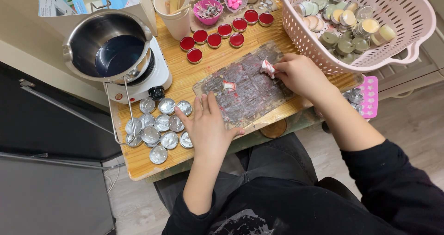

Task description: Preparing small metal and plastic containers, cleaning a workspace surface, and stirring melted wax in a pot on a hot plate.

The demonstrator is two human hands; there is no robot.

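A wax-stained clear mat (245, 84) lies flat on the wooden table (143, 163). My left hand (208, 126) presses down on the mat's near left corner, fingers spread and flat. My right hand (300, 73) pinches a small crumpled white-and-red tissue (268, 68) against the mat's far right part. Another scrap of stained tissue (228, 85) lies on the mat's middle. Several empty round silver tins (159, 126) are grouped just left of my left hand.
A steel pot with dark liquid (113, 47) sits on a white hot plate (155, 75) at left. Several tins of red wax (217, 35) line the far side. A pink basket (365, 22) of filled tins stands at right. A cup of sticks (175, 8) stands behind.
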